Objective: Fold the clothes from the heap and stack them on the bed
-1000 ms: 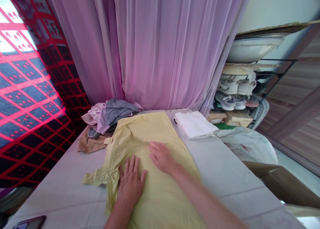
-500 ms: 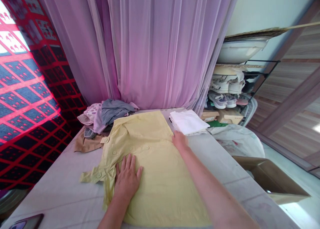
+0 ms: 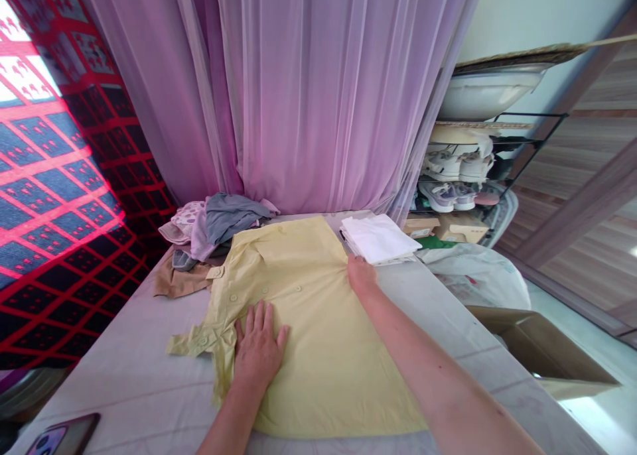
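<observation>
A pale yellow shirt (image 3: 308, 322) lies spread on a table covered with a white cloth (image 3: 134, 389). My left hand (image 3: 259, 349) lies flat on the shirt's lower left part, fingers stretched out, beside a small cuffed sleeve (image 3: 196, 342). At the shirt's right edge my right hand (image 3: 361, 274) is closed, with its fingers curled down onto the fabric. A folded white cloth (image 3: 378, 237) sits just beyond that hand.
A heap of grey, pink and brown clothes (image 3: 209, 233) lies at the table's back left. A phone (image 3: 60, 435) sits at the front left corner. Purple curtains hang behind. A shoe rack (image 3: 462, 176), a plastic bag (image 3: 478, 276) and a cardboard box (image 3: 542, 352) stand to the right.
My right hand slid from the middle of the shirt to its right edge and closed there. The left hand stayed flat on the shirt.
</observation>
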Demonstrator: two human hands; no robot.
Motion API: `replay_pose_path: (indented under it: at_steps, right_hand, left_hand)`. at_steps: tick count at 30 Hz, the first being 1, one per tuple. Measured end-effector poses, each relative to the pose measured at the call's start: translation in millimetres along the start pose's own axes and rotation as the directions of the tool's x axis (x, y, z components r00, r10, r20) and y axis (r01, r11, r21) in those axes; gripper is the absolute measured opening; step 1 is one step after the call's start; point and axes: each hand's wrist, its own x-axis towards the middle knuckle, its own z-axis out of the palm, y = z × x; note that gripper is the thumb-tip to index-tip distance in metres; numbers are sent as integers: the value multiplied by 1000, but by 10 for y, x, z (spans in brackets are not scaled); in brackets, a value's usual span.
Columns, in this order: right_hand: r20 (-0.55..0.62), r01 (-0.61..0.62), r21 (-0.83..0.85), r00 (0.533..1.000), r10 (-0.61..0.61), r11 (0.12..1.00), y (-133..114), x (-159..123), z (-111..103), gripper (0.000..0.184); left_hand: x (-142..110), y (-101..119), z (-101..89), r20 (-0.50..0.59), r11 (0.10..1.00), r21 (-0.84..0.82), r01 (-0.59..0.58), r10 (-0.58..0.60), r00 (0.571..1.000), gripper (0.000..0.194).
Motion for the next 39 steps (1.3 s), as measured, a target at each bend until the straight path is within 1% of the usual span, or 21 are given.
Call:
replay_pose_path:
  at_steps: [2, 3, 5, 6, 7, 8, 9, 10, 11, 13, 14, 16, 19, 21, 23, 25, 28, 31, 35, 37, 39]
  right_hand:
    - [-38, 13, 7, 999, -13, 1000, -53, -141, -34, 40]
    - [-55, 44, 17, 998, -43, 999, -105, -239, -34, 42]
    - [-66, 180, 55, 982, -176, 982, -239, -472, 13, 45]
    - [-52, 319, 97, 948, -315, 943, -306, -591, 58, 45]
    - [-38, 455, 146, 890, -454, 879, -362, -695, 112, 45]
    - [-16, 558, 185, 825, -565, 809, -398, -776, 167, 46]
    - [1, 615, 207, 778, -629, 761, -408, -827, 217, 47]
    - [18, 620, 208, 771, -637, 756, -390, -845, 255, 48]
    - [38, 587, 191, 797, -603, 787, -346, -835, 277, 50]
    - [70, 455, 138, 882, -466, 880, -210, -764, 273, 52]
    - [87, 386, 117, 914, -397, 915, -138, -730, 251, 52]
    - [124, 292, 106, 945, -304, 950, -35, -716, 194, 54]
    - [134, 232, 140, 959, -250, 963, -50, -885, 139, 56]
    - [98, 250, 191, 957, -272, 949, -147, -1065, 148, 57]
    - [77, 286, 244, 947, -313, 927, -249, -1218, 187, 56]
    - [73, 304, 265, 940, -333, 915, -308, -1302, 239, 54]
    - [53, 311, 260, 941, -335, 914, -283, -1332, 298, 51]
    - [37, 288, 251, 951, -306, 924, -177, -1354, 308, 51]
    - [36, 243, 233, 965, -258, 942, -65, -1418, 274, 52]
    - [54, 221, 233, 969, -240, 947, -59, -1420, 247, 53]
    - [66, 197, 232, 974, -217, 953, -80, -1370, 219, 53]
  left_hand:
    - [3, -4, 1, 5, 1000, 1, 2, -2, 1000, 58]
    - [6, -6, 3, 9, 1000, 2, 2, -2, 1000, 58]
    - [13, -9, 4, 16, 1000, 3, -4, 4, 1000, 59]
    - [17, -9, 5, 21, 1000, 5, -6, 6, 1000, 59]
    - [19, -9, 6, 24, 1000, 7, -9, 9, 1000, 60]
    - [20, -7, 7, 27, 1000, 11, -12, 12, 1000, 60]
    - [20, -6, 8, 27, 1000, 16, -16, 15, 1000, 60]
    - [17, -5, 9, 26, 1000, 21, -18, 18, 1000, 60]
    - [13, -6, 7, 24, 999, 27, -21, 20, 1000, 60]
    - [6, -9, -12, 18, 999, 39, -25, 24, 1000, 58]
    - [7, -9, -34, 17, 999, 46, -21, 20, 1000, 57]
    - [27, 7, -104, 21, 998, 63, -13, 11, 1000, 55]
    - [130, 97, -235, 44, 996, 69, -56, 53, 998, 50]
    - [252, 197, -282, 56, 990, 34, -140, 138, 989, 49]
    - [401, 287, -262, 79, 975, -23, -223, 224, 971, 50]
    - [554, 322, -182, 130, 962, -71, -265, 272, 953, 51]
    - [750, 247, -25, 183, 968, -70, -240, 249, 951, 53]
    - [865, 125, 82, 158, 977, -26, -213, 215, 964, 55]
    - [888, 86, 98, 100, 978, 29, -205, 202, 974, 57]
    - [864, 122, 75, 99, 976, 50, -213, 207, 973, 57]
    - [828, 191, 52, 96, 964, 58, -258, 252, 963, 56]
